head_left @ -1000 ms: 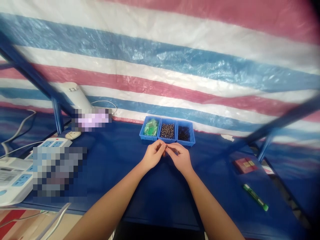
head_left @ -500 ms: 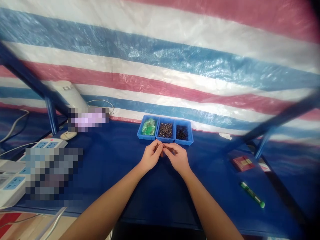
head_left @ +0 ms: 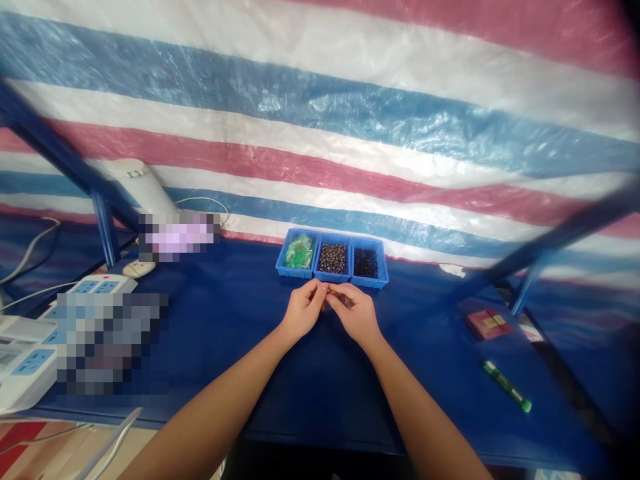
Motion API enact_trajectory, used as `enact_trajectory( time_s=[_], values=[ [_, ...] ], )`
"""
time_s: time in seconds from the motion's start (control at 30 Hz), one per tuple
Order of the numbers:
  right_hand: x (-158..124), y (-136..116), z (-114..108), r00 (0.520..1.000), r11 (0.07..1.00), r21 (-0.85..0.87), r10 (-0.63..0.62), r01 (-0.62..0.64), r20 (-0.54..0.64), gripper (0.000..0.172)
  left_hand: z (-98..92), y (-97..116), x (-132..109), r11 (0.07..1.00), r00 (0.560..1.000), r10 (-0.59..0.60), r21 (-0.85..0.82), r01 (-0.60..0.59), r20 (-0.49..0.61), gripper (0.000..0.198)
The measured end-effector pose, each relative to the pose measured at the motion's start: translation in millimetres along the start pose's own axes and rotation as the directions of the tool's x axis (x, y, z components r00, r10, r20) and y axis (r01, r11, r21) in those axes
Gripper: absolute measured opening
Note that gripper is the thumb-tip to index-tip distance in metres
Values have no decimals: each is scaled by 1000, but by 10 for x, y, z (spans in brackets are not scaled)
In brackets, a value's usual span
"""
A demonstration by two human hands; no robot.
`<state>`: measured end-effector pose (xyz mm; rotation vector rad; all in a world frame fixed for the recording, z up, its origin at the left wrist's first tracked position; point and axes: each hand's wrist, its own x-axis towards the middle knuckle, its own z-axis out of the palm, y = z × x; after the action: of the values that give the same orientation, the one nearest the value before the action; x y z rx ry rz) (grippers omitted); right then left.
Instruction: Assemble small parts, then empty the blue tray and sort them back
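My counter [head_left: 215,333] is dark blue and slightly glossy. Straight ahead of me, toward its back edge, three blue bins stand side by side in a row: a left bin [head_left: 294,272], a middle bin [head_left: 332,277] and a right bin [head_left: 369,283]. Off to my left lies a white power strip [head_left: 20,397], a beige oval thing [head_left: 139,268] just beyond its far end. On my right sits a red box [head_left: 487,325]; nearer me, a green tube [head_left: 507,387] lies aslant.

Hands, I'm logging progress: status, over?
Left hand, right hand pinching small piece, too tiny to identify. Bins just beyond. Red box off right, not in the way.
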<state>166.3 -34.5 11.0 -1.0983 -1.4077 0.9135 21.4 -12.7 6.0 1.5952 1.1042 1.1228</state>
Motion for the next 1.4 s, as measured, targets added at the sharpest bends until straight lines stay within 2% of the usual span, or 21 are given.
enact_trajectory(
  time_s=[0.13,0.27,0.47,0.7,0.9,1.2,1.3,1.4],
  values=[
    [10,10,-5,999,998,60,33,-34,17,18,23,-35,0,1000,1000,-19,8,19,-11,45],
    [10,31,18,995,982,161,91,-96,41,23,13,-33,10,1000,1000,-11,15,11,-7,47],
    [11,19,9,996,982,163,93,-94,16,20,-14,27,-3,999,1000,5,46,-6,21,34],
    [8,-4,7,994,978,180,93,-102,59,18,-5,-24,9,998,1000,-1,61,2,-6,47],
    [8,16,17,994,970,220,94,-105,60,17,-18,2,17,1000,1000,4,-9,-3,16,39],
    [-16,15,25,990,959,255,100,-124,105,21,-11,-22,15,999,999,-37,-16,37,-15,47],
    [-4,8,31,982,943,284,144,-172,119,22,-1,-21,12,1000,999,-31,-3,31,-24,47],
    [31,52,23,961,914,298,268,-276,67,27,4,-17,11,998,997,-21,54,26,-79,48]
  ],
)
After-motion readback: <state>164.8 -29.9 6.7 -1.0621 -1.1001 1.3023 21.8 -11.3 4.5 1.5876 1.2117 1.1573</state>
